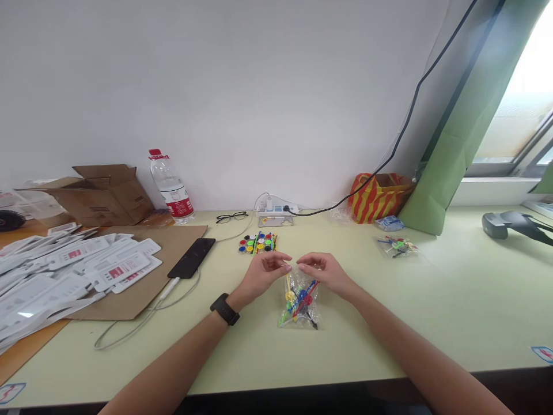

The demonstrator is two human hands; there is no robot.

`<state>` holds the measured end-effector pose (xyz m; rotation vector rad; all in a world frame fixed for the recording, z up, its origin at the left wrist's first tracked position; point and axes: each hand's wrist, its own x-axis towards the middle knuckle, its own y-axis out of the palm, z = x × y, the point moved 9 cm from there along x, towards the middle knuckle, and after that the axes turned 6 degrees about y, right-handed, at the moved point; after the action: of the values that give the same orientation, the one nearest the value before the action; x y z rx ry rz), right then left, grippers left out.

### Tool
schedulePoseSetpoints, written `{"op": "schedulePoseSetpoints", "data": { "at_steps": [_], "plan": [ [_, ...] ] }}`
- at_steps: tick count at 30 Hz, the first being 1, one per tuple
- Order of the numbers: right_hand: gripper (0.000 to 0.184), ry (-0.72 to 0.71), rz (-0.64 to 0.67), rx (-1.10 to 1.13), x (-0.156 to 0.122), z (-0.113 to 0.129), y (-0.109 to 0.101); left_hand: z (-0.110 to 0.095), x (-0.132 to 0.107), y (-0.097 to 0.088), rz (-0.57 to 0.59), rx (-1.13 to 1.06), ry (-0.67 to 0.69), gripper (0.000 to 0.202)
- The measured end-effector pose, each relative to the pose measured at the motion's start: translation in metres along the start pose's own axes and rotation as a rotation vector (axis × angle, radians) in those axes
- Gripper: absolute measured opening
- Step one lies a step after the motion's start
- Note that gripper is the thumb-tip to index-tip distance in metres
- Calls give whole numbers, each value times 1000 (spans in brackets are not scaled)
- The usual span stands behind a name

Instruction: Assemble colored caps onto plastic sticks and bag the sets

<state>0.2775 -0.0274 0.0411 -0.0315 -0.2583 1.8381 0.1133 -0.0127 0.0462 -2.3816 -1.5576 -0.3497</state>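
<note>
A clear plastic bag (300, 302) with several coloured plastic arrow spinners inside hangs or rests upright just above the table's middle. My left hand (265, 275) pinches the bag's top edge at its left corner; a black watch (225, 309) is on that wrist. At the other end of the same edge, my right hand (327, 272) holds on with thumb and fingertip. Yellow, blue, red, green, white and black pieces show through the film. Just beyond my hands lie rows of coloured round pieces and sticks (259, 242).
To the left are a phone (192, 257) on a cable, cardboard (173, 239), white packets (82, 259), an open box (103, 196) and a bottle (173, 190). Another filled bag (398, 246), a striped bag (371, 199) and a headset (516, 225) lie right. Glasses (232, 217) and a power strip (276, 208) sit behind.
</note>
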Motion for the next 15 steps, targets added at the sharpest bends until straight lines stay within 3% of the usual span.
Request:
{"op": "schedulePoseSetpoints", "data": {
  "at_steps": [4, 15],
  "plan": [
    [37, 35, 22, -1, 0, -5, 7, -2, -1, 4, 20, 9, 14, 30],
    [36, 85, -75, 183, 1, -13, -21, 3, 3, -21, -58, 37, -7, 33]
  ]
}}
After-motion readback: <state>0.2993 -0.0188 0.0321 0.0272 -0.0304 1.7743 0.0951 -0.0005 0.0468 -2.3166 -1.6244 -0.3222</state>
